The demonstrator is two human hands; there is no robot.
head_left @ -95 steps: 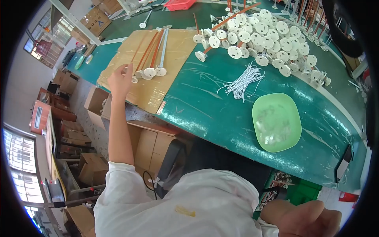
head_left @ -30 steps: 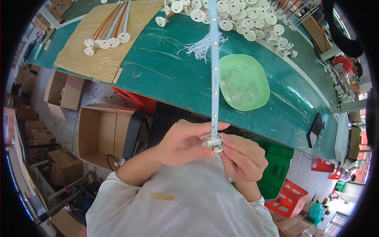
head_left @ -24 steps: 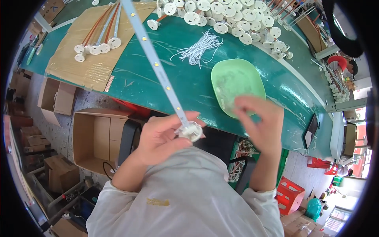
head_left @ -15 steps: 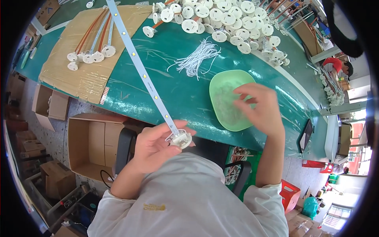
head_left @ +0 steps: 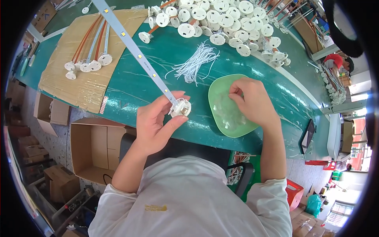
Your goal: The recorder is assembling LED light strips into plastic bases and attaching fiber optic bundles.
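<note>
My left hand (head_left: 154,125) is closed on the round white end cap (head_left: 183,110) of an LED strip (head_left: 139,56). The strip slants away to the upper left, with yellow LEDs spaced along it; a thin white wire loops at the cap. Small clear pieces (head_left: 226,118) lie in a light green bowl (head_left: 213,96) to the right. Over the bowl's far right side, my right hand (head_left: 254,103) has its thumb and fingers pinched together. Whatever may be between those fingertips is hidden.
A bundle of white wires (head_left: 196,63) lies beyond the bowl. Many round white caps (head_left: 233,23) are piled at the back. Several capped strips (head_left: 94,65) rest on cardboard (head_left: 55,73) at left. A dark tablet-like object (head_left: 307,136) sits at the right edge.
My left hand has moved away from my body, carrying the LED strip and its cap farther over the table. My right hand's fingers, apart and blurred before, have come together over the bowl.
</note>
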